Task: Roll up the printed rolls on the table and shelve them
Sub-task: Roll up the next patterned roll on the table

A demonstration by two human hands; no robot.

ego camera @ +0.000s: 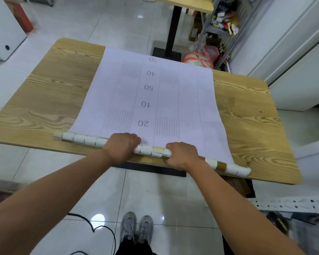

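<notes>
Here, the printed sheet (166, 92) lies flat along the wooden table (50, 92), its far end reaching the far edge. Upside-down numbers 20, 10, 50, 40 run up its middle between blocks of fine lines. Its near end is wound into a white roll (151, 150) with tan patches. The roll lies slantwise close to the table's near edge, the left end farther from the person than the right.

Both forearms reach forward, bare, with the backs of the hands up. The left hand (121, 147) grips the roll a little left of its middle, fingers curled over the top onto the far side. The right hand (180, 155) grips it just to the right in the same way. The hands are near each other but apart, with a short stretch of roll showing between them.

Below the table edge, grey sneakers (136, 229) stand on a glossy tiled floor, a black cable (92, 229) looping to their left. Beyond the table stand a second table (188, 2) on a black pedestal and a cluttered metal rack (223, 28), with plastic bags (201, 57) at its foot.
</notes>
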